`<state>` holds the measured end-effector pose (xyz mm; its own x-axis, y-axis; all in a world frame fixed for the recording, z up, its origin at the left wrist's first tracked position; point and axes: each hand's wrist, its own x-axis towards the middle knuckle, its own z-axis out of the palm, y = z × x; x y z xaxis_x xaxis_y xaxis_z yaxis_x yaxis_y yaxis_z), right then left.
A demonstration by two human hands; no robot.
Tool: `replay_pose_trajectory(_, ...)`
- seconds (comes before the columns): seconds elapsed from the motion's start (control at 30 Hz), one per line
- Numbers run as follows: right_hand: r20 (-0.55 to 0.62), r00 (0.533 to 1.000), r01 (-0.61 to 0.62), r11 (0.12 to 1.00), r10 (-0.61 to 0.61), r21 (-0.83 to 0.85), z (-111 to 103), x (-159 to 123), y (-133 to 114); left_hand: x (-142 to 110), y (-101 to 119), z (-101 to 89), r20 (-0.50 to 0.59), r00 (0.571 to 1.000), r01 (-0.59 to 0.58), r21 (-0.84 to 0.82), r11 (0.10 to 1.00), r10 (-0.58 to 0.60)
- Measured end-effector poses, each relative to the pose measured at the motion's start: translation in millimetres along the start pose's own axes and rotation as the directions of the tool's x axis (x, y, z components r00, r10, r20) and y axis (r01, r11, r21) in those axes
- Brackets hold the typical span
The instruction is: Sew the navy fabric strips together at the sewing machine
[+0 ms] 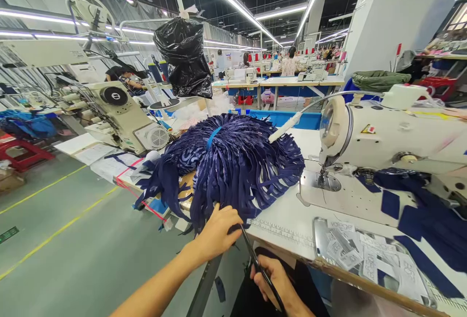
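Observation:
A big bundle of navy fabric strips [233,166], tied with a blue band, lies on the white sewing table [288,229]. My left hand [218,232] is closed on the hanging ends of the strips at the table's front edge. My right hand [275,278], lower and nearer to me, grips black scissors [260,269] whose blades point up toward the strips just right of my left hand. A white sewing machine [386,141] stands to the right, with navy fabric pieces [412,210] lying under and beside it.
A metal tray of printed white labels [361,253] sits at the table's front right. A second machine [120,112] and paper sheets stand to the left. A black plastic bag [184,56] hangs overhead. Grey floor with yellow lines lies left. Other people work at distant tables.

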<state>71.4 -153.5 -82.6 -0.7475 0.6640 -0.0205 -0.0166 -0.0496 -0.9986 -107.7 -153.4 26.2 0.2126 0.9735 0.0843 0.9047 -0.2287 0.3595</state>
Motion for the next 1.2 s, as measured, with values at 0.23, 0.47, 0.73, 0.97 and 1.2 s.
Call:
replay_pose_trajectory(0.23, -0.047, 0.999, 0.027, 0.999, -0.025, 0.029, -5, -27, -28, -4, 4, -13.0, -0.236, 0.933, -0.274, 0.03, 0.961, 0.273)
replay_pose_trajectory(0.47, 0.009, 1.0, 0.023, 1.0, -0.023, 0.018, -2, -11, -19, 3, 0, -0.8, -0.071, 0.993, -0.104, -0.189, 0.976, 0.092)
replay_pose_trajectory(0.73, 0.11, 0.993, -0.036, 0.999, 0.035, 0.011, -1, -41, -14, -40, 0, -15.9, -0.15, 0.986, -0.122, -0.324, 0.938, 0.077)
replay_pose_trajectory(0.97, 0.287, 0.958, 0.039, 0.998, -0.023, -0.051, 2, -24, -15, -50, 5, -16.0, -0.061, 0.99, -0.137, -0.34, 0.93, 0.123)
replay_pose_trajectory(1.2, 0.201, 0.978, -0.05, 0.997, 0.06, -0.054, -7, -40, -32, -53, 5, -22.7, -0.033, 0.999, -0.033, -0.387, 0.921, 0.022)
